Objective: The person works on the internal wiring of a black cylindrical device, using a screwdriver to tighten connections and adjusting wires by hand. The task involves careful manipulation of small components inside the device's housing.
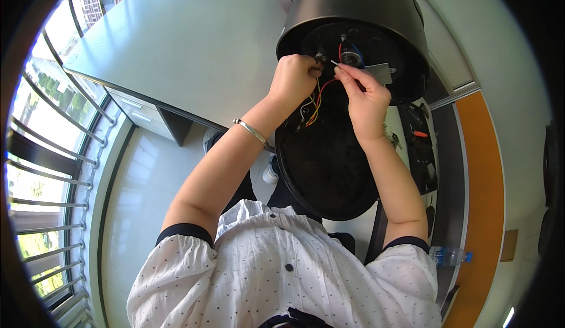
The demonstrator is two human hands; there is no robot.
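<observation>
A dark round appliance housing (353,4) lies on its side, its open underside facing me. Inside it are a red wire (340,50), a blue wire (358,51) and a metal plate (379,73). My right hand (368,98) pinches a thin lead with a white tip, beside a red wire (322,92). Close to its left, my left hand (293,81) is closed at the housing's rim; its fingertips hide what they grip. Yellow and red wires run down toward a black round cover (329,169), which lies below the housing.
A pale table (194,45) with a curved edge spreads to the left, above white drawers (141,115). At the right lies a black tray of tools (419,137) with a red-handled one. A clear bottle with a blue cap (448,256) is near my right elbow. Barred windows (53,151) line the left.
</observation>
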